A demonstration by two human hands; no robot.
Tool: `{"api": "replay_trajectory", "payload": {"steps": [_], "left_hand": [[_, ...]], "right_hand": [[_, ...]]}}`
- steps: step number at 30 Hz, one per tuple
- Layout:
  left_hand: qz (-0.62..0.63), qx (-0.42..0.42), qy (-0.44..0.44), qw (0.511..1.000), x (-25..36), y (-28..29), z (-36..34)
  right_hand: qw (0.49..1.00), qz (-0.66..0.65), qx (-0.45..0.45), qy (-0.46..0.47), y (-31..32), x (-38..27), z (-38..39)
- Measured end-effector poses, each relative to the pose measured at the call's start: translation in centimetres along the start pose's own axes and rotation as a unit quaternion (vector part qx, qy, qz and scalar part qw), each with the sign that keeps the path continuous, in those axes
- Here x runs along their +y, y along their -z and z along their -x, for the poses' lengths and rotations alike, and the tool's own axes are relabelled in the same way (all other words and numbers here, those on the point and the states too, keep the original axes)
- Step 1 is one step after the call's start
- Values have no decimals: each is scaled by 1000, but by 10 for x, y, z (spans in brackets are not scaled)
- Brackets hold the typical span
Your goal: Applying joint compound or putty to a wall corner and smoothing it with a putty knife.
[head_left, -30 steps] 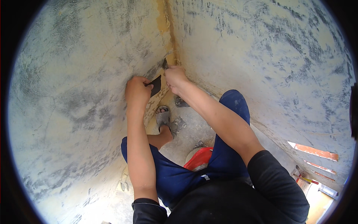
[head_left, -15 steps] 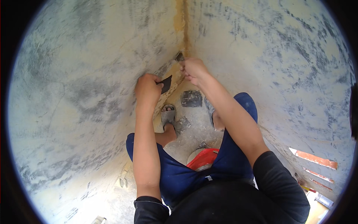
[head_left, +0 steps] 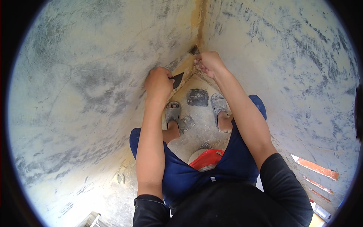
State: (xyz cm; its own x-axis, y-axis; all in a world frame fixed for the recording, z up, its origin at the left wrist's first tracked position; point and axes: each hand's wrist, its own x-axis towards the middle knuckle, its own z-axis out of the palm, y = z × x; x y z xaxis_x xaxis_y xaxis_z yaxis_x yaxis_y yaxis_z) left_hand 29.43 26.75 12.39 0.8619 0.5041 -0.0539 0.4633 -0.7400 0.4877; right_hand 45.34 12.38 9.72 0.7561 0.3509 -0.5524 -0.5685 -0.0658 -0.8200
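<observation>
My right hand [head_left: 210, 63] is closed around a small putty knife [head_left: 194, 50], whose dark blade lies against the wall at the inner corner. The knife's handle is mostly hidden in the fingers. Lower and to the left, my left hand [head_left: 159, 81] grips a dark flat scraper [head_left: 177, 80] with its blade pointing right, close to the left wall [head_left: 87, 83]. A tan-brown strip of filler [head_left: 201, 22] runs down the corner seam, and yellowish filler [head_left: 188, 67] shows between the two blades.
My sandalled feet stand on the dusty floor [head_left: 189, 136], either side of a dark square patch [head_left: 197, 97]. Between my thighs is a red object [head_left: 206, 159] over something round and pale. The right wall [head_left: 280, 68] has slots [head_left: 315, 167] low down.
The view has shifted, so the corner sits farther right. Both hands appear slightly higher and farther right, still gripping their tools. The right knife's blade remains by the corner.
</observation>
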Motion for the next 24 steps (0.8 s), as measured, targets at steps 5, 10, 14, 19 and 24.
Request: {"api": "replay_trajectory", "payload": {"steps": [5, 10, 14, 19, 24], "left_hand": [[3, 0, 5, 1000, -1, 4, 0], [4, 3, 6, 1000, -2, 4, 2], [-4, 5, -10, 1000, -2, 0, 6], [-2, -8, 7, 1000, 0, 2, 5], [-12, -17, -2, 1000, 8, 2, 6]], "right_hand": [[1000, 9, 20, 5, -7, 0, 2], [1000, 15, 13, 6, -6, 2, 3], [1000, -24, -9, -4, 5, 1, -2], [1000, -9, -15, 13, 1, -6, 15], [999, -24, -34, -4, 0, -5, 19]]}}
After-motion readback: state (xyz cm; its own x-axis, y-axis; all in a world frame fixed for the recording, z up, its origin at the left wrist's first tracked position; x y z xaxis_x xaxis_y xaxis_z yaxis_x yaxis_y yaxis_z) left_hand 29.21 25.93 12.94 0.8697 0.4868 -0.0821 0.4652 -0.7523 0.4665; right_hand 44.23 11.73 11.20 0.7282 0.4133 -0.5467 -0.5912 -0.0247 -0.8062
